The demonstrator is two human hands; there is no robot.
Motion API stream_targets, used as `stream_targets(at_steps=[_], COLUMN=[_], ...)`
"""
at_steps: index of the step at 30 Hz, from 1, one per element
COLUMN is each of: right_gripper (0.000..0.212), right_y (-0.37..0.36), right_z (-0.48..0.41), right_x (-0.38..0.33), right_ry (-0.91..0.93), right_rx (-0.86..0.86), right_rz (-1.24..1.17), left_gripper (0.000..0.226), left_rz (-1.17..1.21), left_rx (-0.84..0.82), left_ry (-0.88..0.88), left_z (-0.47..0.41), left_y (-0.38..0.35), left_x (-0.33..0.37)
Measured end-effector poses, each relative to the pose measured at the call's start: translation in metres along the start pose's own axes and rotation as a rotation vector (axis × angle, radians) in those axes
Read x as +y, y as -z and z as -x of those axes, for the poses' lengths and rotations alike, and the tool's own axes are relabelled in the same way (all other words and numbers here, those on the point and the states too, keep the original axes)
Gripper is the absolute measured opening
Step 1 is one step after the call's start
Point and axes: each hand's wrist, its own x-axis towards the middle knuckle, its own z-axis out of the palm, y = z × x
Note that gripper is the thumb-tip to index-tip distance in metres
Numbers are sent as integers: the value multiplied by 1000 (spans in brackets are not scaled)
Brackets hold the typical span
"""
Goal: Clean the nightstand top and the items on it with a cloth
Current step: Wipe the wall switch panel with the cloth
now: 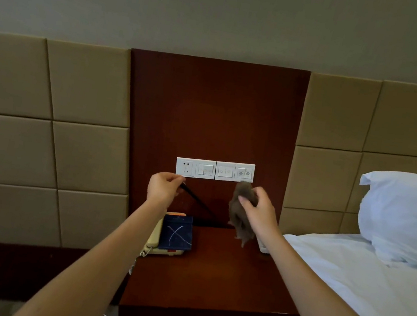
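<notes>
Cloth [240,216], grey-brown and bunched, hangs above the rear of the bench [211,274], its top just below the white switch panel [215,169]. The right hand [261,211] grips the upper part of the cloth with curled fingers. The left hand [161,191] pinches the raised end of a black cable [195,199] just beneath the panel; the cable slopes down and to the right. At the bench's left rear, a blue booklet [176,233] lies on a cream telephone [153,239]. A small white object [263,247], partly hidden by the right forearm, cannot be identified. A bed [360,275] with a pillow [407,217] stands to the right of the bench.
</notes>
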Motion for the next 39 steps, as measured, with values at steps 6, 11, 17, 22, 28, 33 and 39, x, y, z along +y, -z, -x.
stream_targets(at_steps=[6,11,17,22,28,33,39], right_gripper=[8,17,23,19,29,35,31], right_y=[-28,-36,-23,-2,0,-5,-15], right_z=[-2,-5,0,0,3,-9,-46], right_x=[-40,-35,15,76,138,200,255], right_ry=[137,172,84,-42,-142,-346,-375], right_rx=[-178,-248,-324,-299,-419,-571,-576], right_rz=[85,159,297,482,944,913,628], left_gripper=[18,20,14,15,16,17,13], left_rz=[44,23,33,-86,-123,-184,-118], left_rx=[-258,-288,-108,-88,-157,-211,-210], left_ry=[-77,-123,-146,-148,-17,101,276], left_z=[15,13,-6,-26,-37,-61,-94], left_y=[-30,-34,-27,-32,-72,-115,-179], left_x=[-2,-5,-10,-26,-83,-142,-201])
